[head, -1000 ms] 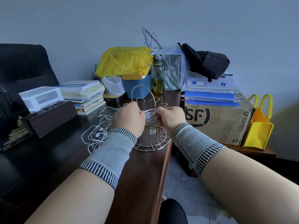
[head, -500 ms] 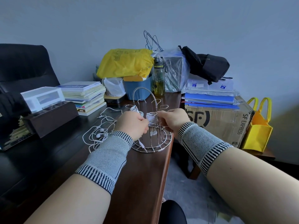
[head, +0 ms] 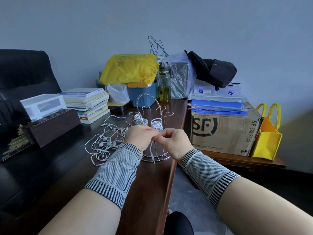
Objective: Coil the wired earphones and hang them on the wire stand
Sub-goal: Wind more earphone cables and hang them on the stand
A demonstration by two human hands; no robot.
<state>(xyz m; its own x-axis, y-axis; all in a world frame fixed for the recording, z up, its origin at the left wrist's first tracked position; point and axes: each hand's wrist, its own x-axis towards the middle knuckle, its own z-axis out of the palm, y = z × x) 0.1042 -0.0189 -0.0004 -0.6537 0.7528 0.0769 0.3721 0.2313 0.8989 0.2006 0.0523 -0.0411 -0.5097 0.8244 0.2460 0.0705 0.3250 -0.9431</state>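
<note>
Behind the wire stand (head: pixel 153 119), bottle (head: pixel 164 85) lettered "UP-TEMPO".

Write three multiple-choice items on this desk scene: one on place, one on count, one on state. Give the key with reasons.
1. Where does the loose tangle of earphones lie?
A. left of the wire stand
B. on the cardboard box
C. on the book stack

2. How many coiled earphone bundles hang on the stand?
A. none
B. two
C. five

3. What are the left hand and right hand doing?
A. resting flat
B. pinching a thin white cable
C. lifting the bottle

Key: 1 A, the tangle sits on the dark desk left of the stand. 2 B, two white coils sit on its prongs. 3 B, both sets of fingers meet on the cable.
</note>
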